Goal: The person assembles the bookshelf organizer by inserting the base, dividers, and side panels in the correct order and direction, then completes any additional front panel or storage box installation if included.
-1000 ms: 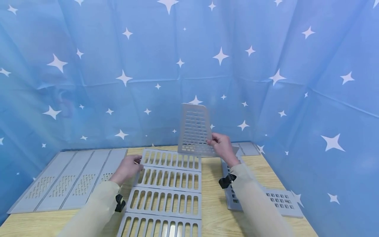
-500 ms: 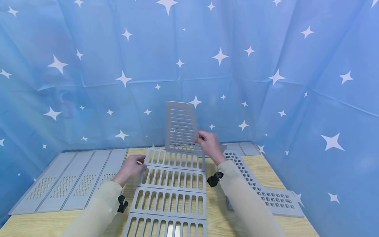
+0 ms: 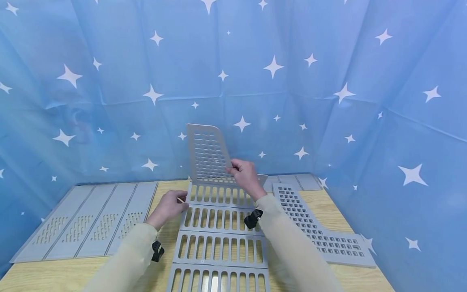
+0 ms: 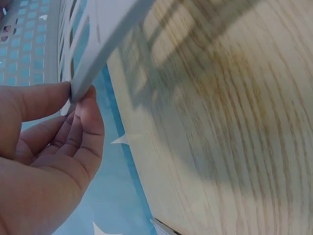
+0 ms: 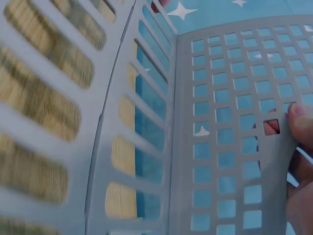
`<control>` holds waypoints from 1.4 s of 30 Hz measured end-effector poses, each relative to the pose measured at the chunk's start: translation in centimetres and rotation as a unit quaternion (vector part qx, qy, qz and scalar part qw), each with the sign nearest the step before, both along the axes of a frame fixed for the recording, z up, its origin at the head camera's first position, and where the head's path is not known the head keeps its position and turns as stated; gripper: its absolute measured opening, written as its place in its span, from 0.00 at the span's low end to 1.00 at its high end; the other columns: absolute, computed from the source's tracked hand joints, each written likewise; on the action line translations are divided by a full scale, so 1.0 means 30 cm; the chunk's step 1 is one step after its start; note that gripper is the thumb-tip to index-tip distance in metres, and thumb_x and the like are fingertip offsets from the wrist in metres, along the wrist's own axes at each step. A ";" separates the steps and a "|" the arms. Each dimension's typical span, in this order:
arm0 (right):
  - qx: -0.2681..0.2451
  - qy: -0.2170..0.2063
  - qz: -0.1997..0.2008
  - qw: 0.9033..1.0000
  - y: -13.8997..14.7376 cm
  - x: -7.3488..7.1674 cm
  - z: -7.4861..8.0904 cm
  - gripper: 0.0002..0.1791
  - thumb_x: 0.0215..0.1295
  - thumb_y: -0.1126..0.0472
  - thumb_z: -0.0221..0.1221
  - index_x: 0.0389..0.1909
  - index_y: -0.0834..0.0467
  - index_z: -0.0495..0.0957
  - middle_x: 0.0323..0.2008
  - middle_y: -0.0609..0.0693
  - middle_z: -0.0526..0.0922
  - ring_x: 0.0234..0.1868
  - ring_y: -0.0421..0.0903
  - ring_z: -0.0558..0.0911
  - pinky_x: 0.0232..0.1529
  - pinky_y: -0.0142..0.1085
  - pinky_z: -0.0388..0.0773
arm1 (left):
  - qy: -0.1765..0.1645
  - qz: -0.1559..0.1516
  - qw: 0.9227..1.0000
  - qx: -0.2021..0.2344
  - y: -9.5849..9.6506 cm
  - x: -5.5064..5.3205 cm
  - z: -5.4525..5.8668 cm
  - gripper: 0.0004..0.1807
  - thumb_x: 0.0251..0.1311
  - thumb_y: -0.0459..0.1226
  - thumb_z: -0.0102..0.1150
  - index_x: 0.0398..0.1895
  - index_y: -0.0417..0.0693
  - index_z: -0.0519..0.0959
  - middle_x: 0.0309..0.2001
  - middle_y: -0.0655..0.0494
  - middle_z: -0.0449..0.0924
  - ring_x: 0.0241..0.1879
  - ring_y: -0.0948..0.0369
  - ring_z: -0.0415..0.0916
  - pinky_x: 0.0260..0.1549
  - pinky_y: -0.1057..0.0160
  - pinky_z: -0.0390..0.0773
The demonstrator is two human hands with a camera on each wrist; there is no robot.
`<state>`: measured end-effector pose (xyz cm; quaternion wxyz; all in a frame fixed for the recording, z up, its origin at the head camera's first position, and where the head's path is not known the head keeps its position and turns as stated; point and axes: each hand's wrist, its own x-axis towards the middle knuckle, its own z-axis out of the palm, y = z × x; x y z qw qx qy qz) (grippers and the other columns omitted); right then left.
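A grey panel with a grid of small square openings (image 3: 191, 154) stands tilted up behind a grey slotted panel (image 3: 219, 232). My right hand (image 3: 245, 174) pinches its right edge, thumb on the near face, as the right wrist view shows with the hand (image 5: 303, 132) at the far right. There the grid panel (image 5: 183, 147) meets the slotted panel's edge; whether they are joined I cannot tell. My left hand (image 3: 169, 207) pinches the slotted panel's left edge near its far corner. In the left wrist view this edge (image 4: 105, 39) is off the table, between thumb and fingers.
Left on the wooden table (image 3: 54, 280) lies a grey panel (image 3: 87, 202) with seams and slanted holes. At the right is a bent panel (image 3: 366, 259) with square holes, and another grey seamed piece (image 3: 304, 182) behind it. A blue starred curtain (image 3: 233, 61) encloses the table.
The grid panel has moved left with my right hand. The slotted panel and my left hand have shifted right. More of the bent panel at the right shows now.
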<state>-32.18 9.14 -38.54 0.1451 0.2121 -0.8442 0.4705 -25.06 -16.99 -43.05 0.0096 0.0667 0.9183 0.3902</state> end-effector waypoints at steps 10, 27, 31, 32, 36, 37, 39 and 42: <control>0.025 0.013 0.016 0.999 -0.041 -0.023 -0.014 0.08 0.72 0.65 0.63 0.32 0.63 0.83 0.23 0.59 0.82 0.19 0.41 0.64 0.23 0.31 0.60 | -0.014 -0.011 0.999 -0.033 0.000 0.012 -0.009 0.28 0.64 0.27 0.63 0.67 0.23 0.71 0.49 0.37 0.82 0.46 0.46 0.83 0.43 0.51 0.85; 0.058 -0.076 0.025 0.995 -0.099 -0.067 -0.132 0.08 0.76 0.64 0.60 0.47 0.61 0.86 0.37 0.61 0.88 0.25 0.48 0.73 0.28 0.39 0.68 | -0.023 -0.101 0.974 -0.201 0.018 0.140 -0.070 0.48 0.55 0.52 0.77 0.72 0.33 0.69 0.75 0.32 0.62 0.72 0.35 0.63 0.65 0.28 0.63; 0.099 -0.081 0.015 0.992 -0.062 -0.053 -0.092 0.13 0.78 0.62 0.57 0.56 0.61 0.82 0.50 0.58 0.86 0.43 0.52 0.84 0.43 0.44 0.81 | -0.015 -0.094 0.968 -0.231 0.026 0.145 -0.085 0.47 0.59 0.53 0.74 0.73 0.33 0.68 0.76 0.35 0.61 0.74 0.37 0.61 0.65 0.30 0.63; 0.104 -0.078 0.006 0.991 -0.043 -0.051 -0.079 0.14 0.77 0.63 0.57 0.59 0.61 0.81 0.54 0.58 0.85 0.50 0.53 0.84 0.50 0.46 0.82 | -0.017 -0.091 0.967 -0.235 0.025 0.145 -0.088 0.47 0.60 0.53 0.73 0.74 0.33 0.67 0.77 0.36 0.60 0.74 0.37 0.60 0.66 0.30 0.62; 0.101 -0.082 -0.041 0.991 0.081 -0.031 -0.030 0.22 0.75 0.64 0.58 0.67 0.63 0.74 0.65 0.59 0.79 0.66 0.57 0.77 0.68 0.51 0.73 | -0.029 -0.082 0.965 -0.246 0.005 0.139 -0.088 0.47 0.61 0.53 0.71 0.74 0.31 0.66 0.78 0.36 0.58 0.74 0.36 0.59 0.67 0.30 0.61; 0.102 -0.085 -0.052 0.990 0.122 -0.023 -0.025 0.23 0.75 0.64 0.58 0.68 0.63 0.73 0.65 0.61 0.78 0.66 0.58 0.76 0.68 0.52 0.72 | -0.031 -0.080 0.966 -0.246 -0.001 0.137 -0.086 0.47 0.61 0.52 0.71 0.74 0.31 0.66 0.78 0.36 0.58 0.74 0.36 0.59 0.67 0.29 0.61; 0.124 -0.101 -0.070 0.985 0.215 0.000 -0.022 0.24 0.75 0.63 0.58 0.68 0.64 0.72 0.65 0.62 0.77 0.67 0.60 0.76 0.68 0.54 0.72 | -0.035 -0.076 0.966 -0.243 -0.016 0.132 -0.084 0.47 0.61 0.52 0.72 0.74 0.30 0.65 0.78 0.35 0.58 0.74 0.35 0.58 0.67 0.29 0.61; 0.180 -0.142 -0.096 0.969 0.357 0.044 -0.047 0.26 0.75 0.60 0.58 0.69 0.67 0.70 0.67 0.66 0.74 0.67 0.64 0.74 0.65 0.58 0.73 | -0.042 -0.068 0.969 -0.236 -0.033 0.123 -0.083 0.48 0.61 0.51 0.72 0.75 0.30 0.64 0.78 0.35 0.57 0.75 0.35 0.57 0.67 0.29 0.59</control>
